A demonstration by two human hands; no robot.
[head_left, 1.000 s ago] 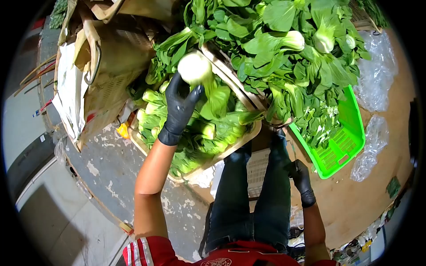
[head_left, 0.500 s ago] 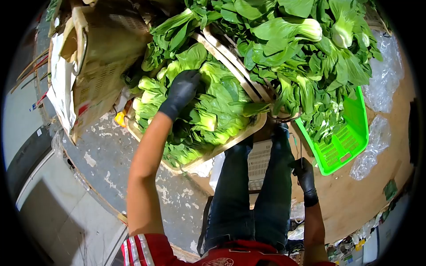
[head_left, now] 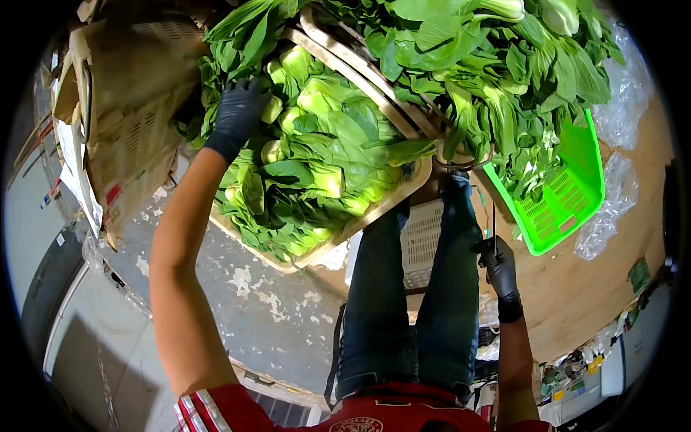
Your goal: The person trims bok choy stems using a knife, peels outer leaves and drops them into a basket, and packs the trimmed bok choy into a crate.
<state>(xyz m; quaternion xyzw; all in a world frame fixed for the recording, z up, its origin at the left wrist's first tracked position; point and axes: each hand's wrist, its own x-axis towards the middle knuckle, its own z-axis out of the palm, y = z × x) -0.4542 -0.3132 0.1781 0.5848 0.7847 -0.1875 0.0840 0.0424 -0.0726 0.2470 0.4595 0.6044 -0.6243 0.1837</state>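
My left hand (head_left: 241,115), in a black glove, is at the left side of a basket packed with bok choy (head_left: 324,137). Its fingers curl over a head of bok choy by the basket's far left part, with the fingertips partly hidden among leaves. The basket's pale rim (head_left: 374,234) shows along the near side. Beside my right knee, my right hand (head_left: 498,268), also black-gloved, is closed round the handle of a knife (head_left: 494,219), its thin blade pointing away from me.
More bok choy (head_left: 497,65) is heaped at the upper right, above a bright green crate (head_left: 561,216) with leaf scraps in it. A worn carton-lined crate (head_left: 137,108) stands at the left. Clear plastic bags (head_left: 608,205) lie on the right, and a pale crate (head_left: 423,237) sits between my legs.
My left hand has moved left across the basket, from the middle of the bok choy to its left side. My right hand still holds the knife, slightly higher in view. The view has shifted a little.
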